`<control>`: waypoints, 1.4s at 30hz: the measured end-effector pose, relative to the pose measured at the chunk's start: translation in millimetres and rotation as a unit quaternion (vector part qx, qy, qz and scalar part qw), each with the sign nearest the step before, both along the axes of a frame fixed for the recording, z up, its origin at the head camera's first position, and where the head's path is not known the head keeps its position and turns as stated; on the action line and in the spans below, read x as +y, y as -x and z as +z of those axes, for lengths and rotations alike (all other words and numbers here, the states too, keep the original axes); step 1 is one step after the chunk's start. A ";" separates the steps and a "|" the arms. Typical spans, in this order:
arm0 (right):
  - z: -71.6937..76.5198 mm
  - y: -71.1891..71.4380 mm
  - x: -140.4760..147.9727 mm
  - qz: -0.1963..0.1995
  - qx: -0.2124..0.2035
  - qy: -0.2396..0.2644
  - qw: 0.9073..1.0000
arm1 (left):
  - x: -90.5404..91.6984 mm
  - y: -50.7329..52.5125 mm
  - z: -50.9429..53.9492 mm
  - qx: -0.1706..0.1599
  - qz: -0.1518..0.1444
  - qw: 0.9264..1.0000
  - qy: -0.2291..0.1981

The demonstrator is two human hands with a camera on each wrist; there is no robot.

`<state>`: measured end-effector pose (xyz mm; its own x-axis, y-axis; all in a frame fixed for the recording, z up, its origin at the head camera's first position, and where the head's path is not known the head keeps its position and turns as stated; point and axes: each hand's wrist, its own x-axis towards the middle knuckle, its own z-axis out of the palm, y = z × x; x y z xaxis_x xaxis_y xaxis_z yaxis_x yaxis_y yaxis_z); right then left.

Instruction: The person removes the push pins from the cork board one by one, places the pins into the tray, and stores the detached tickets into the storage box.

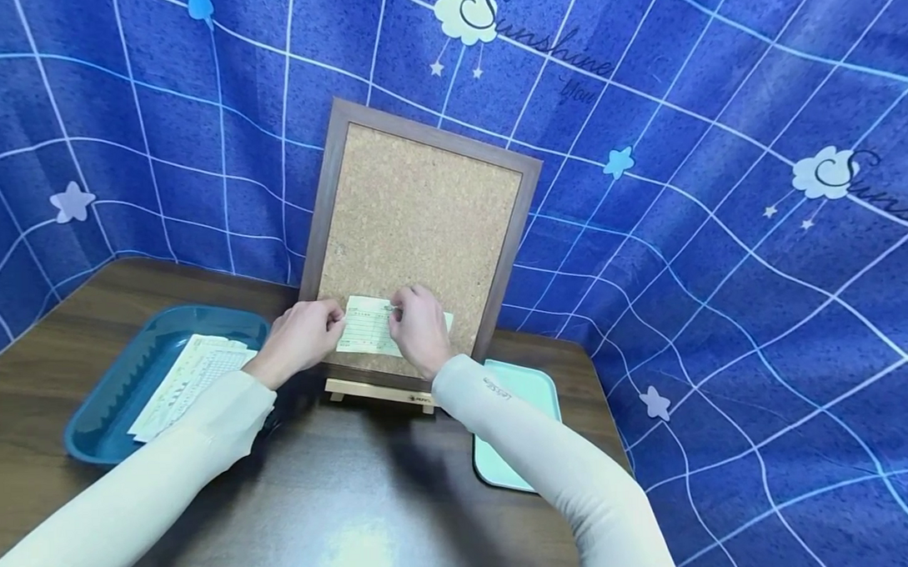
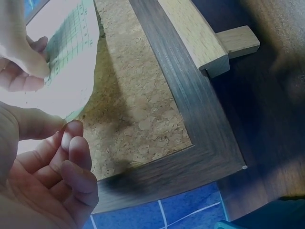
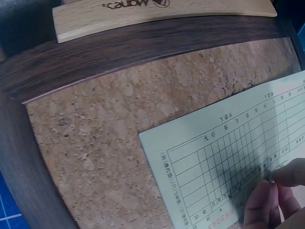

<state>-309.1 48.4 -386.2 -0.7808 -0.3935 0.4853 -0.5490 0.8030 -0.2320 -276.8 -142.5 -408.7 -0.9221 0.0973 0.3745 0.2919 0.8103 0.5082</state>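
A pale green printed receipt slip (image 1: 367, 326) lies against the lower part of a framed cork board (image 1: 425, 209). My left hand (image 1: 302, 337) pinches the slip's left edge between thumb and index finger; in the left wrist view that edge bows away from the cork. Over the slip's upper middle, my right hand (image 1: 420, 326) presses with thumb and fingertips together. Between those fingertips the right wrist view shows a bit of a small pin (image 3: 272, 181), mostly hidden. Dark ruled lines and a red number stand on the slip.
The board leans on a light wooden stand (image 1: 378, 392) on a dark wooden table (image 1: 319, 505). To the left, a teal tray (image 1: 102, 429) holds several printed papers (image 1: 190, 380). A mint-green tray (image 1: 529, 389) lies at the right, partly under my right sleeve. A blue curtain hangs behind.
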 end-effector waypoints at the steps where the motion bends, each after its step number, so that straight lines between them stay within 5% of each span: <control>1: 0.2 0.1 -0.6 -0.004 0.000 0.000 1.000 | 0.3 0.1 0.1 -0.001 0.000 1.000 0.000; 25: 0.6 1.4 -5.6 -0.018 0.017 -0.003 1.000 | 2.6 -0.1 1.7 -0.023 0.000 1.000 0.003; 42: -5.6 7.0 -1.4 0.012 0.039 0.020 0.999 | 1.3 0.5 0.7 -0.022 -0.001 1.000 0.000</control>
